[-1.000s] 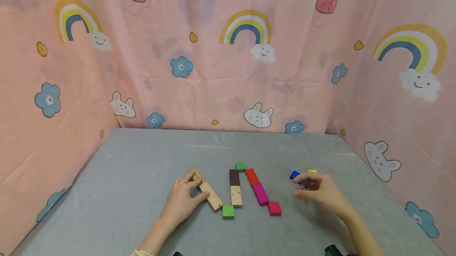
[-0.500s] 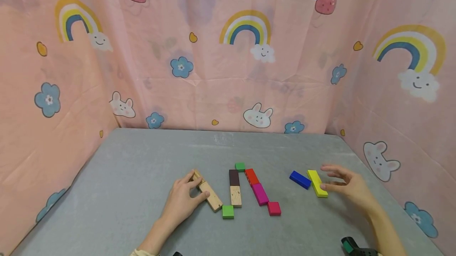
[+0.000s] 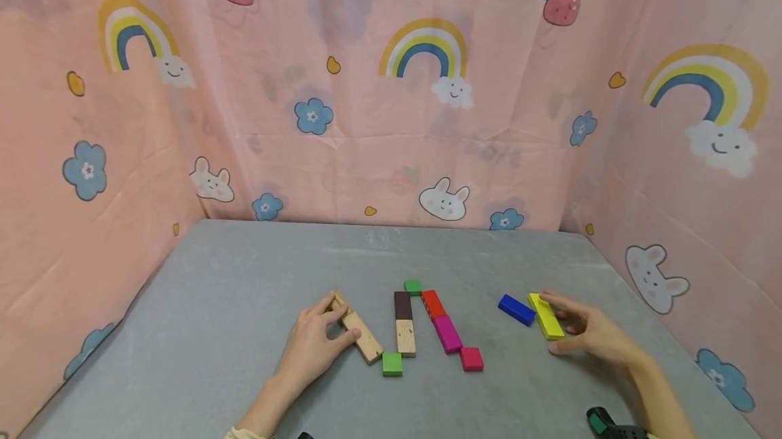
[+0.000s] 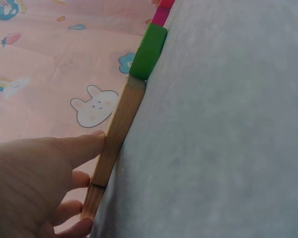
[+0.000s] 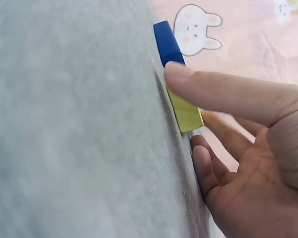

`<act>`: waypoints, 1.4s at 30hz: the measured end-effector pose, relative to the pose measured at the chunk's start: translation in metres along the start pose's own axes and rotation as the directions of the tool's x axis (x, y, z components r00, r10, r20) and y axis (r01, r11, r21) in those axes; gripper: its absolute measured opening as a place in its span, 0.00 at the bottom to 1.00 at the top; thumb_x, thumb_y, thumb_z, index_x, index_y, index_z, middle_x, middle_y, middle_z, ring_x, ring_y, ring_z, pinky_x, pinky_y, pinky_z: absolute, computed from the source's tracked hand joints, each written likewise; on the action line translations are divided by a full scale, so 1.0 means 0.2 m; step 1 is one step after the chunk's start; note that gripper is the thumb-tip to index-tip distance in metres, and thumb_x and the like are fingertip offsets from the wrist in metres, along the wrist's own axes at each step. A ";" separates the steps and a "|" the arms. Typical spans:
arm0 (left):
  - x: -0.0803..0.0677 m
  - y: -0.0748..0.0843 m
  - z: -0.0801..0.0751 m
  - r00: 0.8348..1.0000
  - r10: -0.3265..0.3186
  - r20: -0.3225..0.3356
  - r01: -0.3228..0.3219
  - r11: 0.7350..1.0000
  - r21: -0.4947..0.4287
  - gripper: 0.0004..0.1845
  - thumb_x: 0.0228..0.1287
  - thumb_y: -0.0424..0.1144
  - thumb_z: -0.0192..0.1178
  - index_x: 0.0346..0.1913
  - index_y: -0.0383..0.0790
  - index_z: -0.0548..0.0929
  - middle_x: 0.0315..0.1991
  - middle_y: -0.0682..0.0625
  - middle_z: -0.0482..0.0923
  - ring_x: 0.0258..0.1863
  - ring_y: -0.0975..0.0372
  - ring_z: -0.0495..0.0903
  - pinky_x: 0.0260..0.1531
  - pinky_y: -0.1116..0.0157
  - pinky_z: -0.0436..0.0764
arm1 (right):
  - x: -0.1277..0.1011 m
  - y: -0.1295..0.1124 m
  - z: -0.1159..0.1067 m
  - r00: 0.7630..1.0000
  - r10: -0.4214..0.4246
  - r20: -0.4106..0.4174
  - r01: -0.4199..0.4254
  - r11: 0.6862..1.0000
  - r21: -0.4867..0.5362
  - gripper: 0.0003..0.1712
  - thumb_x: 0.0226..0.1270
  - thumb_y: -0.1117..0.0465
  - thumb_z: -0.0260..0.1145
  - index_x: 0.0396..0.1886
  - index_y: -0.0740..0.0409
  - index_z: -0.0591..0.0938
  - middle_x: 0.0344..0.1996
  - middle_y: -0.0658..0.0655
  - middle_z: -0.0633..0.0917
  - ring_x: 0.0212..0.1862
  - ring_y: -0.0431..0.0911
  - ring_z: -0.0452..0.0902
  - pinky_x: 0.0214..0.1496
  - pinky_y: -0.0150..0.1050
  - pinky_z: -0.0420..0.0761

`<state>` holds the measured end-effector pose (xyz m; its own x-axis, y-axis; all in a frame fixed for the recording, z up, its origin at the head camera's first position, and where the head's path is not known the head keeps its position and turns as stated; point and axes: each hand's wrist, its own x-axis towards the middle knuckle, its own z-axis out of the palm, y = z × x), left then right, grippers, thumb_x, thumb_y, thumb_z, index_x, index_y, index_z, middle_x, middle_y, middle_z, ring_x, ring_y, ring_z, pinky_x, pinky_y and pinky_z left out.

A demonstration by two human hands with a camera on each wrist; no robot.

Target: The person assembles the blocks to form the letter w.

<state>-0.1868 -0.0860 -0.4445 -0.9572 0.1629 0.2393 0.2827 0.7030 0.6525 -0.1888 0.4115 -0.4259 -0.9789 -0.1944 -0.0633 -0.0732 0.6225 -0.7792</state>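
Note:
My left hand (image 3: 311, 340) rests against two plain wooden blocks (image 3: 362, 338) set end to end, thumb on the near one and fingertips by the far one. A light green block (image 4: 148, 52) touches their near end. My right hand (image 3: 599, 338) is at the right side of a yellow block (image 3: 546, 317), index finger by its far end and thumb by its near end. Whether both digits touch it I cannot tell. In the right wrist view the thumb hides part of the yellow block. A blue block (image 3: 516, 310) lies slanted to its left, nearly touching.
Between the hands, a dark brown block (image 3: 402, 305) and a wooden block (image 3: 406, 338) form a column. A green block (image 3: 413, 287) sits at its top. Red (image 3: 433, 303), magenta (image 3: 448, 334) and crimson (image 3: 472, 359) blocks slant down to the right. Patterned pink cloth (image 3: 391, 154) encloses the grey table (image 3: 244, 276).
The right hand has left the blue block and moved right to the yellow one, its fingers coming down beside it. The blue block is uncovered. The left hand stays put.

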 end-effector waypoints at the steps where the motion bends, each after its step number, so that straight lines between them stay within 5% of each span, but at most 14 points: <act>1: 0.00 0.00 0.00 1.000 0.001 -0.001 -0.001 1.000 -0.001 0.31 0.59 0.52 0.70 0.60 0.37 0.82 0.69 0.38 0.66 0.58 0.41 0.69 0.51 0.41 0.71 | 0.00 0.00 0.00 1.000 0.017 -0.001 -0.017 1.000 -0.011 0.52 0.50 0.55 0.80 0.75 0.56 0.66 0.72 0.65 0.63 0.62 0.60 0.65 0.51 0.40 0.74; 22: 0.00 -0.01 0.00 1.000 0.009 -0.005 -0.009 1.000 -0.003 0.31 0.59 0.53 0.70 0.60 0.37 0.82 0.69 0.38 0.66 0.58 0.42 0.70 0.51 0.42 0.72 | 0.01 -0.05 0.03 0.995 0.079 -0.064 -0.085 0.992 -0.097 0.56 0.43 0.54 0.84 0.72 0.63 0.68 0.62 0.70 0.72 0.56 0.59 0.71 0.46 0.44 0.74; 31: -0.01 0.00 -0.01 1.000 0.017 -0.014 -0.017 1.000 -0.004 0.30 0.59 0.51 0.71 0.60 0.36 0.82 0.69 0.38 0.66 0.57 0.42 0.70 0.51 0.42 0.72 | 0.00 -0.05 0.04 0.991 0.114 -0.076 -0.116 0.993 -0.017 0.56 0.44 0.56 0.84 0.72 0.64 0.66 0.61 0.72 0.71 0.55 0.60 0.71 0.46 0.45 0.75; 42: -0.01 0.00 0.00 1.000 0.009 0.001 -0.009 1.000 -0.003 0.31 0.59 0.52 0.70 0.60 0.36 0.82 0.69 0.37 0.66 0.59 0.40 0.69 0.52 0.41 0.71 | 0.00 -0.03 0.06 0.993 0.038 -0.111 -0.039 0.999 -0.005 0.57 0.48 0.53 0.82 0.73 0.67 0.62 0.67 0.71 0.67 0.63 0.67 0.67 0.60 0.58 0.70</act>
<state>-0.1851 -0.0856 -0.4441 -0.9546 0.1698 0.2446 0.2916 0.6994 0.6525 -0.1861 0.3981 -0.4288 -0.9961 -0.0849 -0.0230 -0.0362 0.6337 -0.7727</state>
